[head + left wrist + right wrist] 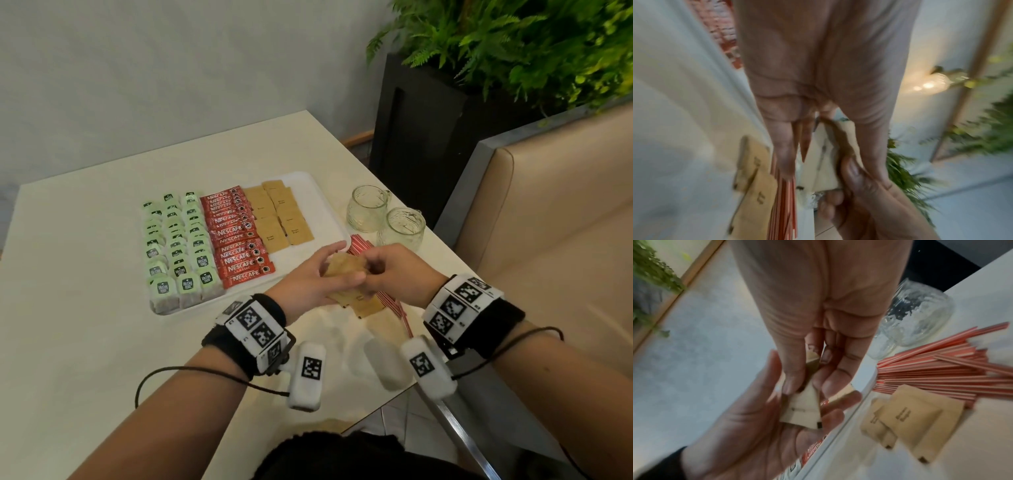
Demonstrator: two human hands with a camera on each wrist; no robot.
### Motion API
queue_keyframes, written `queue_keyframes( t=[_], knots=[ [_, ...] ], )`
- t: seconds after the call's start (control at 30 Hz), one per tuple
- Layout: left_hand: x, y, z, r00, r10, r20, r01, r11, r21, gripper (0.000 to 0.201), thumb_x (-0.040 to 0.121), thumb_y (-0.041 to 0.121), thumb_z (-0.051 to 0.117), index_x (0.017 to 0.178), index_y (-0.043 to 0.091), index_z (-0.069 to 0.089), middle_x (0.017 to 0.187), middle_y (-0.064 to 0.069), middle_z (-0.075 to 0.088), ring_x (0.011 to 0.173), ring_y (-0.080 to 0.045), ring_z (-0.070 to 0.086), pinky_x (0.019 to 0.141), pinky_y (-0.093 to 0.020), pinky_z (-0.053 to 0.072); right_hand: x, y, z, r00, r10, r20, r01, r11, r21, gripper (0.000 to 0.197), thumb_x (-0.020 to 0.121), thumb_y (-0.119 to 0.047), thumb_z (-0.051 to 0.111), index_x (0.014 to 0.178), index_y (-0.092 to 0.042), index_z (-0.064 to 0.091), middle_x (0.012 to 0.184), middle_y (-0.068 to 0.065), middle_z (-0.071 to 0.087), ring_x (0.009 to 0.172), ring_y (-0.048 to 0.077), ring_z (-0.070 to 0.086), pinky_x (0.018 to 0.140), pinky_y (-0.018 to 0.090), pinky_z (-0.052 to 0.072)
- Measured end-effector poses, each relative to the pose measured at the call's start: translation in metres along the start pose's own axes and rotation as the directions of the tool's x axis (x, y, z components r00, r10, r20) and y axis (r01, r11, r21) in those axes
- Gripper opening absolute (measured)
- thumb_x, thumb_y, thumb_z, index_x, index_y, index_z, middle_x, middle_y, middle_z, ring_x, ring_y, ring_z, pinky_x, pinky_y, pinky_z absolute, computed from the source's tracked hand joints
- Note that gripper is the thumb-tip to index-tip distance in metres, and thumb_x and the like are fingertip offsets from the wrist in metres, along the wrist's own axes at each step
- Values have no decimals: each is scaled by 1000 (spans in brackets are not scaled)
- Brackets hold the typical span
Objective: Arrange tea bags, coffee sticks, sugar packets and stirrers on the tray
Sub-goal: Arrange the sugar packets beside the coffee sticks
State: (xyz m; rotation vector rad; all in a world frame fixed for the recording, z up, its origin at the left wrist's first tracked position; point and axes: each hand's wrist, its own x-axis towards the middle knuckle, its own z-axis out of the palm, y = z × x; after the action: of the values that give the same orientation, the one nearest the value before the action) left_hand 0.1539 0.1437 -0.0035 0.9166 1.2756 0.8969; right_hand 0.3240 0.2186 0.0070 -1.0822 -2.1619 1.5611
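Observation:
On the white tray (322,202) lie rows of green tea bags (178,246), red coffee sticks (236,236) and brown sugar packets (281,216). Just off its near right corner both hands meet above the table. My left hand (349,262) is flat, palm up, and carries a few sugar packets (337,270) (803,410). My right hand (373,270) (809,386) pinches those packets between thumb and fingers. Below the hands more loose sugar packets (366,305) (908,418) lie on a heap of red-and-white stirrers (394,303) (941,369).
Two glass mugs (368,207) (402,228) stand on the table right of the tray. A black planter (421,137) with ferns and a beige bench seat (565,222) border the table's right edge. A wall runs behind the table.

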Motion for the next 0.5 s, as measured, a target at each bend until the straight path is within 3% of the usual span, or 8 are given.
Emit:
queue_keyframes(
  t=[0.07,0.13,0.23,0.33,0.4,0.5],
  knots=[
    [1,-8,1,996,-62,71,74,980,-184,56,87,27,71,138,21,48,111,-2,72,102,-25,70,93,-39,55,5,0,4,999,-1,40,-3,997,79,22,75,4,77,93,-1,65,80,18,68,66,21,67,66,34,59],
    [-2,-10,0,994,-91,62,101,980,-171,37,97,22,57,130,6,55,93,-3,75,89,-22,72,85,-33,58,11,5,6,998,27,62,-32,997,67,39,69,0,83,102,-4,63,89,15,69,72,22,67,71,38,59],
    [-5,-17,-6,992,-129,12,129,978,-164,23,101,21,51,118,8,59,96,-15,72,87,-28,71,85,-39,59,21,16,4,995,95,19,-86,956,-279,53,65,-13,86,110,-22,60,98,-4,64,74,7,58,69,25,51],
    [-4,-23,-14,976,-178,-121,163,979,-126,17,101,14,50,116,8,57,91,-15,70,84,-28,72,85,-42,58,26,24,8,989,137,50,-73,761,-644,62,63,-24,87,117,-24,58,109,-9,50,94,8,52,80,23,46],
    [-3,-28,-18,965,-191,-179,173,978,-112,22,96,5,54,117,7,58,90,-11,71,86,-26,73,83,-39,59,29,27,10,987,150,54,-69,708,-703,62,62,-29,88,116,-23,58,113,-8,45,100,12,51,86,27,47],
    [-2,-32,-22,957,-187,-222,163,979,-123,27,94,2,57,120,8,57,90,-8,68,84,-24,72,80,-36,58,34,27,8,986,152,66,-59,696,-716,50,63,-30,87,103,-20,60,106,-8,46,93,13,51,73,23,43]
  ],
)
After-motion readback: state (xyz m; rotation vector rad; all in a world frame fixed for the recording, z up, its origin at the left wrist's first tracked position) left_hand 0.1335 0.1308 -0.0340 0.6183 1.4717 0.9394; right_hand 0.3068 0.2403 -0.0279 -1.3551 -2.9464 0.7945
